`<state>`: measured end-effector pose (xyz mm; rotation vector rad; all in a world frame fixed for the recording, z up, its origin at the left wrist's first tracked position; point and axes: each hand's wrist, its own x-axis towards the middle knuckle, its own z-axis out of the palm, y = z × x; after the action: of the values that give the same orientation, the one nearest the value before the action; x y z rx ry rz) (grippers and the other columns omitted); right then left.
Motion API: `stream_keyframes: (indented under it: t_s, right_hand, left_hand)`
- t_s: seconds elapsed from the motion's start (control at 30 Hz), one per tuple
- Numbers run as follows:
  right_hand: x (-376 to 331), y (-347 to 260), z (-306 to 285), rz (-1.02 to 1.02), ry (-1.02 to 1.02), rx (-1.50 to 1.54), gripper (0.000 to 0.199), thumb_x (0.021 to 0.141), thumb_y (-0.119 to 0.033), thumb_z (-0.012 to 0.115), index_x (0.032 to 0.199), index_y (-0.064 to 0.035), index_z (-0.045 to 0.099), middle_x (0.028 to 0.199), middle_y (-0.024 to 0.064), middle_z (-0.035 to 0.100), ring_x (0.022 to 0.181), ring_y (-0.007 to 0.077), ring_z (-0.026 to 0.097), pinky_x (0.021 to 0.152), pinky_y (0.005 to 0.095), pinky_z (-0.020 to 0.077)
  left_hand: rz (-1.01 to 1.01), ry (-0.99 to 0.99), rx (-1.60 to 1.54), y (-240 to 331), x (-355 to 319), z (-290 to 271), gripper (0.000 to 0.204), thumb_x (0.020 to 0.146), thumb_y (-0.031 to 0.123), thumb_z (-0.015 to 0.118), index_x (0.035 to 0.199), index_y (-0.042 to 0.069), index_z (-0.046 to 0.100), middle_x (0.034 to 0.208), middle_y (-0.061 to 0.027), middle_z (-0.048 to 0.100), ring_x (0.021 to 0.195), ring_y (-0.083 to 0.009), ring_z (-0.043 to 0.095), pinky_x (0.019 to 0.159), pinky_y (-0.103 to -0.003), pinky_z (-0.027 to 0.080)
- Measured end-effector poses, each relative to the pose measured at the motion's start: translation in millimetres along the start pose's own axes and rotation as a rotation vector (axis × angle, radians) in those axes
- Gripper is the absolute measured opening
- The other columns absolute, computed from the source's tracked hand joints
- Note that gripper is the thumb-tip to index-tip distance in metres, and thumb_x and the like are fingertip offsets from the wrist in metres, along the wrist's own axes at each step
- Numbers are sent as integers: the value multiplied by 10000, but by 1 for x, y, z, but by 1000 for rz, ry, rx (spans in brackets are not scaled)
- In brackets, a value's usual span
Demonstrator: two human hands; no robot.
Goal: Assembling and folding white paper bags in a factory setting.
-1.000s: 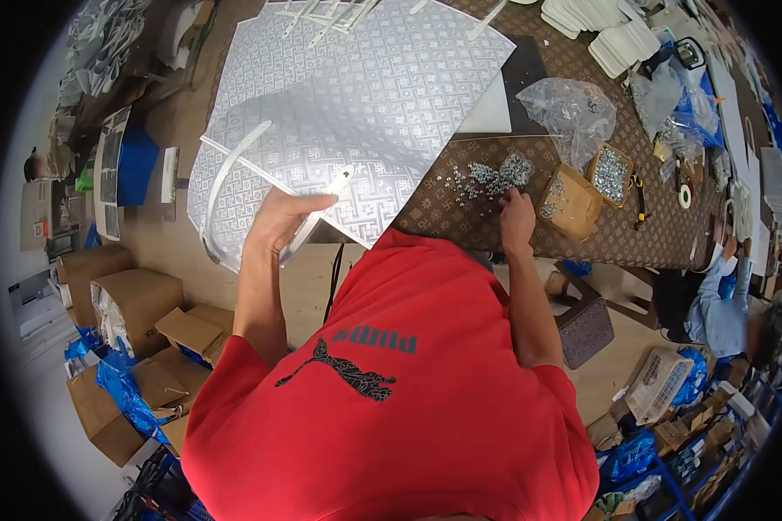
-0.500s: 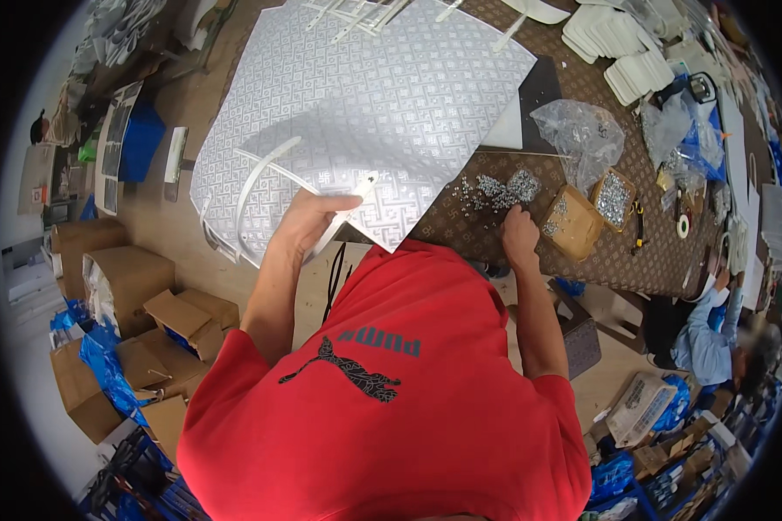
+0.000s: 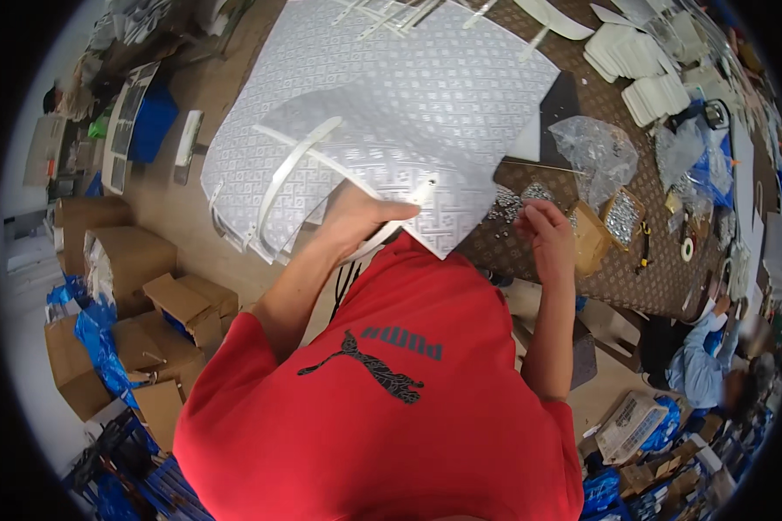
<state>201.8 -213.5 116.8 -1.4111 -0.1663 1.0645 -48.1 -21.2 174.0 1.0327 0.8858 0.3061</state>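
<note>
My left hand point(image 3: 361, 219) is closed on the near edge of a silver patterned bag panel point(image 3: 408, 95), its thumb lying on top beside a white strap end point(image 3: 424, 191) with a small hole. A curved white strap handle point(image 3: 291, 169) arches over the panel's left part. To the right, my right hand point(image 3: 549, 236) is raised palm up, thumb and fingertips pinched together; anything between them is too small to make out. Just beyond its fingertips lies a heap of small metal rivets point(image 3: 506, 204) on the brown patterned table point(image 3: 617, 282).
Beside my right hand stand a cardboard tray point(image 3: 589, 243) and a box of metal pieces point(image 3: 623, 217). A clear plastic bag point(image 3: 595, 148) and stacked white pieces point(image 3: 647, 100) lie farther back. Cardboard boxes point(image 3: 130, 260) fill the left floor. Another person point(image 3: 704, 360) sits at the right.
My right hand has lifted off the rivet heap, turned palm up and moved slightly right. My left hand and the panel's near corner have shifted right in view; the whole view has also shifted.
</note>
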Motion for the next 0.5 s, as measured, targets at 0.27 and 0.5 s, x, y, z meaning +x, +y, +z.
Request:
stream_keyframes:
  t_s: [0.27, 0.5]
  right_hand:
    - [-26, -36, 78, -96, -241, -186, 121, 936, -54, 654, 1039, 10, 653, 909, 67, 687, 793, 129, 655, 707, 255, 509]
    - [-51, -20, 103, -322, -198, -439, 102, 842, 15, 727, 927, -5, 674, 962, 24, 598, 819, 108, 583, 729, 237, 463]
  left_hand:
    - [105, -124, 204, 16, -13, 26, 564, 735, -29, 752, 1269, -36, 571, 1200, -140, 639, 1126, -252, 604, 980, -360, 479]
    - [172, -150, 374, 19, -17, 28, 560, 741, -23, 737, 1274, -37, 563, 1189, -141, 647, 1096, -235, 613, 938, -353, 496]
